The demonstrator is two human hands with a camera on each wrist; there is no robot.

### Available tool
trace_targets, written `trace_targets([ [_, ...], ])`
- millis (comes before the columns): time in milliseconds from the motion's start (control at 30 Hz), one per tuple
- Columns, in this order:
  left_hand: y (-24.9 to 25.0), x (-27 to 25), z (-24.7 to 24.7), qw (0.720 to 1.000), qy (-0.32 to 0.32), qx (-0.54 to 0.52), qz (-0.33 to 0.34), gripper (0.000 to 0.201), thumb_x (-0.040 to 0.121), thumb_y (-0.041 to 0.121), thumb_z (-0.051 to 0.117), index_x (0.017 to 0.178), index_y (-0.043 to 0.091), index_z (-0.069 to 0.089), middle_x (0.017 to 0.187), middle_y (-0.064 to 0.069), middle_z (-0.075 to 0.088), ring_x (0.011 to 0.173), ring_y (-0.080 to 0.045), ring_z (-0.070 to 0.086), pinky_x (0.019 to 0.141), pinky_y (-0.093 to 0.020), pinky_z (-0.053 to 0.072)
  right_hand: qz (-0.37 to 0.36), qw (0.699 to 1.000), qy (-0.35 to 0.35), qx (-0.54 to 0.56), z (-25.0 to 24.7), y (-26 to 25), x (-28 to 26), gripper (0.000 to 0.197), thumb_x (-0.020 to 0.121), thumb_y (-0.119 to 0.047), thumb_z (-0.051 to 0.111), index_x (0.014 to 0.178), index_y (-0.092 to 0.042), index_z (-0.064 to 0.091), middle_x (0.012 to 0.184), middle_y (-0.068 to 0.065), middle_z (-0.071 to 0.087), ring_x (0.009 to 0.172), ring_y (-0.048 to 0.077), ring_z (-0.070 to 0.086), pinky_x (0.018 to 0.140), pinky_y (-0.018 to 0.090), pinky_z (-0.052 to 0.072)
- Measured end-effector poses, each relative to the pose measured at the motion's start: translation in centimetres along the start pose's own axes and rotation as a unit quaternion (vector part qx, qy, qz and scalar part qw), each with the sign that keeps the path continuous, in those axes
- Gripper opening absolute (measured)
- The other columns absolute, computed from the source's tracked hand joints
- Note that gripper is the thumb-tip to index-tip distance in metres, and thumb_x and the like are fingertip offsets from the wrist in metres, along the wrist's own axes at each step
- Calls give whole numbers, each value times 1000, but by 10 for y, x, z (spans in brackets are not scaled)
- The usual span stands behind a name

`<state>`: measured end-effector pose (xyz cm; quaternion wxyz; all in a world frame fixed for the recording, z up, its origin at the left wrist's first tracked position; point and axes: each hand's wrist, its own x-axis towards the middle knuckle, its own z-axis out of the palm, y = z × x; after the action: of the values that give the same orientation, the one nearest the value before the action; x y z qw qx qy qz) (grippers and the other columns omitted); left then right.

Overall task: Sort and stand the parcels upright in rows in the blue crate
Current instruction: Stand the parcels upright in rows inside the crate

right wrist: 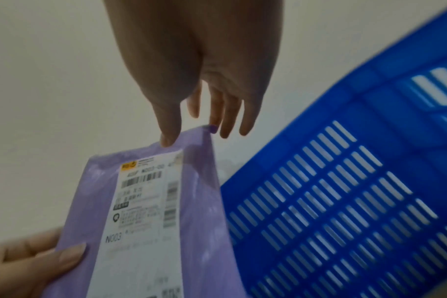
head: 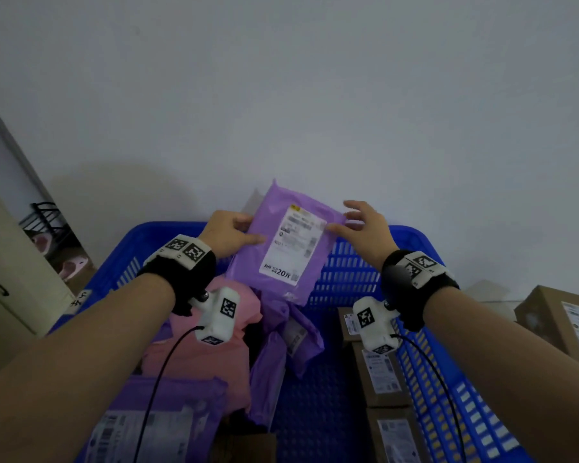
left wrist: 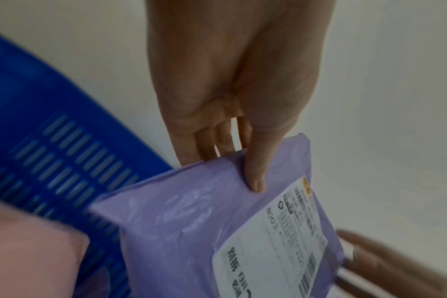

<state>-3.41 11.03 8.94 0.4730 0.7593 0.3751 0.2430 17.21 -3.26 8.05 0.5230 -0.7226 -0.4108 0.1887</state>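
A purple parcel [head: 281,248] with a white label is held tilted above the far end of the blue crate [head: 168,230]. My left hand [head: 248,228] pinches its left edge, thumb on the front and fingers behind, as the left wrist view shows [left wrist: 230,161]. My right hand [head: 351,222] is at the upper right corner with fingers spread and straight. Its thumb touches the parcel's [right wrist: 197,201] top edge by the label, and the right hand [right wrist: 191,129] keeps its other fingers extended behind. The crate wall [right wrist: 345,201] lies below.
Inside the crate a pink parcel [head: 211,349] and other purple parcels [head: 281,362] lie loosely at the left and middle. Brown boxes [head: 381,372] stand in a row along the right wall. A cardboard box [head: 562,322] sits outside at right, a beige cabinet [head: 10,262] at left.
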Motion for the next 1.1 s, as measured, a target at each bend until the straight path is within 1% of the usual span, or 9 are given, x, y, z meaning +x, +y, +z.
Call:
trace_targets([
  [100,-6,-5,11,991,-3,-112,-79,38,79,0,71,116,0,64,89,-7,72,62,-7,67,61,-24,58,68,997,-17,28,-9,12,-15,79,78,-20,76,144,-21,32,139,13,46,118,21,52,88,38,52],
  [167,-9,-9,20,981,-19,-159,-106,35,81,-1,68,115,-3,62,85,-6,73,65,-11,69,60,-24,60,110,989,-50,88,-12,20,-27,82,78,-9,75,145,-22,31,130,17,54,109,24,59,84,40,56],
  [267,-18,-13,37,975,-44,-171,-134,41,80,2,70,120,-2,60,106,-15,69,84,-21,67,71,-31,60,142,975,-55,159,-13,32,-43,75,79,7,68,143,-13,36,104,17,66,82,22,66,71,31,61],
  [367,-28,-18,55,971,-62,-180,-145,42,79,3,71,118,2,58,95,-12,69,76,-19,68,66,-30,60,164,974,-40,152,-14,46,-53,67,78,11,66,138,-8,43,108,28,65,74,21,65,67,31,60],
  [600,-56,-31,90,959,-118,-135,-220,36,79,1,71,110,11,57,90,-12,70,74,-24,67,72,-36,57,242,967,-52,65,-16,88,-68,68,74,12,70,135,-8,46,82,16,66,68,21,64,67,37,60],
  [700,-68,-42,102,944,-183,-44,-270,17,81,4,69,88,16,59,76,-5,69,61,-18,65,62,-29,59,296,950,-96,36,-14,105,-76,65,75,14,68,133,-7,47,86,14,65,68,23,63,72,43,59],
  [833,-83,-55,115,910,-255,24,-326,19,83,0,66,99,8,59,94,-10,64,70,-22,63,58,-30,58,345,925,-156,-36,-6,124,-91,53,76,14,67,121,-10,54,78,9,65,48,13,64,54,31,59],
  [1000,-103,-65,129,875,-314,82,-359,25,84,-6,62,107,2,56,81,-13,62,66,-23,60,47,-29,56,409,871,-256,-89,6,148,-101,23,77,15,64,77,-8,60,48,-2,67,40,10,63,55,30,57],
  [1100,-116,-71,136,858,-328,106,-380,24,86,-7,59,109,-1,55,79,-16,61,63,-25,59,45,-30,56,430,842,-305,-117,13,154,-106,24,81,13,62,73,-9,59,46,-1,65,37,8,62,48,25,56],
])
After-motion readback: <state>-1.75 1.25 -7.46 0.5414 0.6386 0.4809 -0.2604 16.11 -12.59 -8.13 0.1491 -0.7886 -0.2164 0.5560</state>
